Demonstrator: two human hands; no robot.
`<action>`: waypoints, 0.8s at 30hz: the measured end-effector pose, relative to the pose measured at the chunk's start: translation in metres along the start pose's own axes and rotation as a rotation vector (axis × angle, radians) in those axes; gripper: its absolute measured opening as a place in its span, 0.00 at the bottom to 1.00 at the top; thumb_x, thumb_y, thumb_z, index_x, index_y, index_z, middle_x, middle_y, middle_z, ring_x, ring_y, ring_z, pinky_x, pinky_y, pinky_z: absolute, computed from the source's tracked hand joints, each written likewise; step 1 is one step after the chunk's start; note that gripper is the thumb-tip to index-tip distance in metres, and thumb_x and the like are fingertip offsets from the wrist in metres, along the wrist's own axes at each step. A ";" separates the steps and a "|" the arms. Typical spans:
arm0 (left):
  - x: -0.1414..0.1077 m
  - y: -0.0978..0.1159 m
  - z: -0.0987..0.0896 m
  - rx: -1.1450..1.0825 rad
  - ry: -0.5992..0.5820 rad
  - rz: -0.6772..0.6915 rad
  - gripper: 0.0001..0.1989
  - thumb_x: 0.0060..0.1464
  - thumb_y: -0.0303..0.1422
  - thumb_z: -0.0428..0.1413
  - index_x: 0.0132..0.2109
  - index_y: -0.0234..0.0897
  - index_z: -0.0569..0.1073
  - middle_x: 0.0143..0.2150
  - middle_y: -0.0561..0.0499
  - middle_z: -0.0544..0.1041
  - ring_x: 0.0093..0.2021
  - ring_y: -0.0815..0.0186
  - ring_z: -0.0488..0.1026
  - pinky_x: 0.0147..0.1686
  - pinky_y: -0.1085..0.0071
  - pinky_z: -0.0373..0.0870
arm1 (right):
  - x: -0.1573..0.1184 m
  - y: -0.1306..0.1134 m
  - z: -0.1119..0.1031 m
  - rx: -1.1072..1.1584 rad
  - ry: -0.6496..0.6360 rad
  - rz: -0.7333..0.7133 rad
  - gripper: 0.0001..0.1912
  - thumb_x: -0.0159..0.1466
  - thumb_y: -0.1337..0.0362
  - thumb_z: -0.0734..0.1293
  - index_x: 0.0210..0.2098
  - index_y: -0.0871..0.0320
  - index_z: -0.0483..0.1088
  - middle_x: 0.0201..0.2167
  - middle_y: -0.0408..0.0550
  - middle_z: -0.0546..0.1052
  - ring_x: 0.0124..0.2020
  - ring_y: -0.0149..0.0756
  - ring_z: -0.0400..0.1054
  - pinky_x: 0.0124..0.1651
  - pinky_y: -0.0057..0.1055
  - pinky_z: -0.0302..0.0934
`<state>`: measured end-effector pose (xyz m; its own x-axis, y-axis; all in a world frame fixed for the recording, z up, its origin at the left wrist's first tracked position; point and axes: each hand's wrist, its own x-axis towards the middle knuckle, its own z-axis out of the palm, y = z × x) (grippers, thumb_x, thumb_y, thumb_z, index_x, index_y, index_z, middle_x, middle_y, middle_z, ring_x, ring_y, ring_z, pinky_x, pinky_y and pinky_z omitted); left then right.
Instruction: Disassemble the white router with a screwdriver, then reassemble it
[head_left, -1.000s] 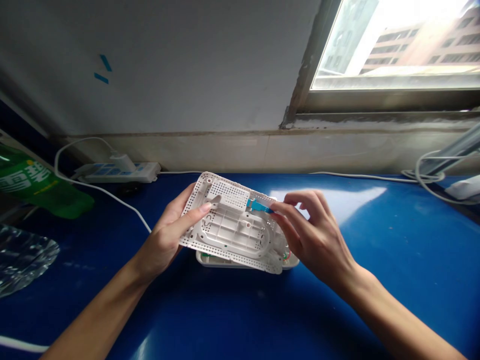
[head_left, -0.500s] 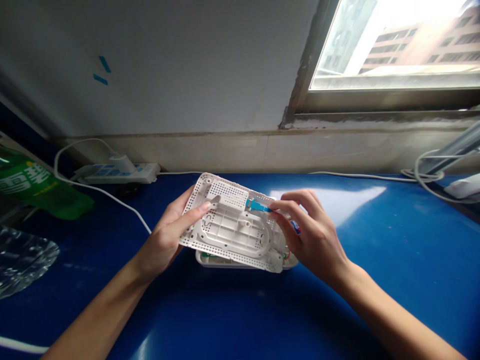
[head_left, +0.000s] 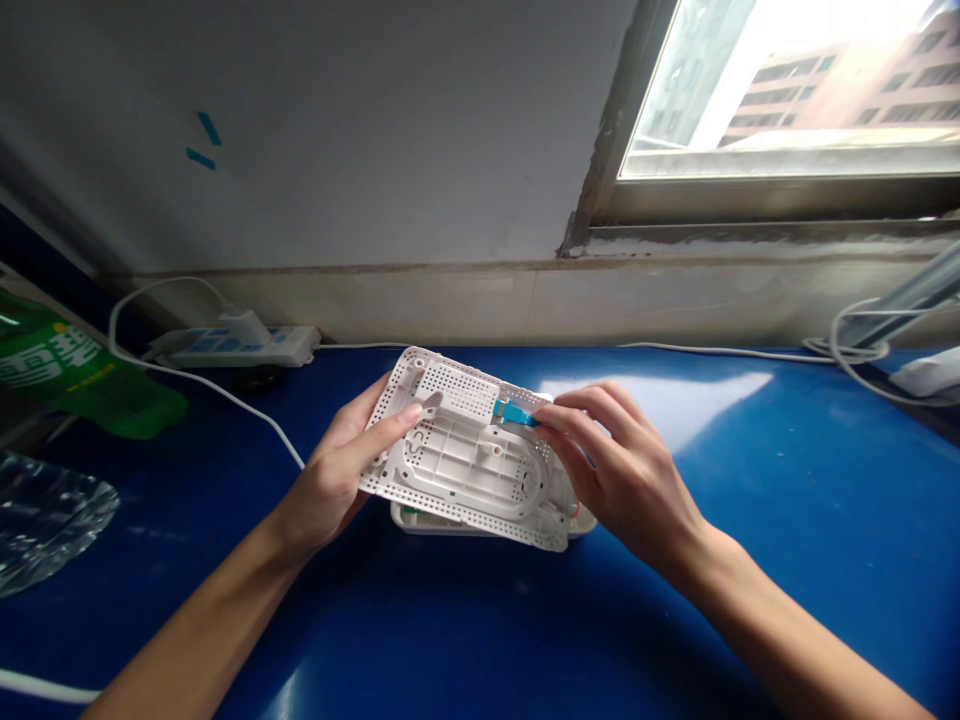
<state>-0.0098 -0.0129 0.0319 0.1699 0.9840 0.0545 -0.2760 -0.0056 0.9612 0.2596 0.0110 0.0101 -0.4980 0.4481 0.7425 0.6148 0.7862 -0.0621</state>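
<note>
My left hand (head_left: 341, 462) grips the left end of a white perforated plastic cover (head_left: 457, 468), thumb on its inner face and fingers behind. The cover is tilted, its ribbed inside towards me. A blue fiber optic connector (head_left: 516, 412) sits in the cover's upper part, its tip against the raised perforated block. My right hand (head_left: 626, 455) pinches the connector's right end between thumb and fingers. Under the cover lies a white device base (head_left: 487, 530) on the table; a bit of green board shows at its left and a red wire at its right.
On the blue table (head_left: 465, 630), a white power strip (head_left: 300, 346) with a plug stands by the wall. A green bottle (head_left: 97, 385) and a clear plastic bottle (head_left: 52, 520) lie at the left. Coiled white cable (head_left: 847, 345) is at the far right, below the window.
The right hand and the blue connector have shifted slightly left, towards the cover's raised block. The cover has barely moved, and the left hand keeps its hold.
</note>
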 end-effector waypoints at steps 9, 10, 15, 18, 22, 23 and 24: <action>0.000 0.000 -0.003 0.043 0.020 0.000 0.29 0.67 0.37 0.63 0.72 0.39 0.73 0.61 0.43 0.83 0.65 0.42 0.77 0.65 0.53 0.75 | 0.004 0.002 -0.002 -0.062 0.001 -0.120 0.11 0.71 0.76 0.71 0.52 0.66 0.73 0.41 0.59 0.82 0.39 0.45 0.70 0.42 0.45 0.68; 0.000 0.000 -0.003 0.044 0.016 -0.001 0.29 0.67 0.37 0.63 0.72 0.39 0.73 0.61 0.43 0.83 0.65 0.42 0.77 0.65 0.53 0.76 | 0.004 0.003 -0.002 -0.061 0.000 -0.121 0.11 0.71 0.76 0.71 0.52 0.66 0.73 0.41 0.59 0.82 0.39 0.45 0.70 0.42 0.44 0.69; 0.000 -0.001 -0.004 0.035 0.005 -0.001 0.30 0.67 0.38 0.64 0.73 0.42 0.72 0.63 0.44 0.82 0.66 0.43 0.77 0.65 0.54 0.75 | 0.004 0.005 -0.003 -0.079 -0.018 -0.128 0.12 0.71 0.77 0.69 0.54 0.65 0.73 0.41 0.58 0.82 0.38 0.45 0.70 0.42 0.44 0.69; 0.000 -0.002 -0.004 0.023 0.002 -0.003 0.30 0.67 0.38 0.64 0.73 0.43 0.72 0.63 0.44 0.82 0.66 0.44 0.77 0.66 0.55 0.75 | 0.005 0.006 -0.003 -0.075 -0.025 -0.140 0.12 0.72 0.78 0.69 0.54 0.66 0.73 0.41 0.58 0.82 0.38 0.44 0.69 0.43 0.43 0.69; 0.001 -0.001 -0.004 0.033 0.005 0.007 0.30 0.67 0.38 0.64 0.73 0.42 0.72 0.64 0.44 0.82 0.67 0.43 0.76 0.66 0.54 0.75 | 0.006 0.006 -0.003 -0.082 -0.035 -0.133 0.09 0.73 0.76 0.68 0.52 0.67 0.74 0.39 0.58 0.80 0.37 0.44 0.67 0.40 0.42 0.68; 0.001 -0.001 -0.004 0.040 0.006 0.011 0.30 0.67 0.38 0.64 0.73 0.42 0.72 0.64 0.44 0.82 0.67 0.43 0.76 0.66 0.54 0.74 | 0.007 0.006 -0.003 -0.083 -0.040 -0.127 0.09 0.73 0.75 0.68 0.52 0.67 0.74 0.39 0.58 0.80 0.36 0.44 0.66 0.39 0.42 0.68; 0.001 -0.001 -0.004 0.044 0.006 0.014 0.31 0.67 0.38 0.64 0.73 0.42 0.71 0.64 0.44 0.82 0.67 0.43 0.76 0.66 0.53 0.74 | 0.007 0.006 -0.003 -0.083 -0.046 -0.122 0.09 0.73 0.75 0.68 0.52 0.68 0.74 0.39 0.58 0.80 0.36 0.44 0.66 0.38 0.41 0.67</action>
<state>-0.0129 -0.0111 0.0297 0.1607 0.9848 0.0665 -0.2361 -0.0271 0.9713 0.2621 0.0176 0.0170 -0.5986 0.3722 0.7093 0.5958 0.7988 0.0836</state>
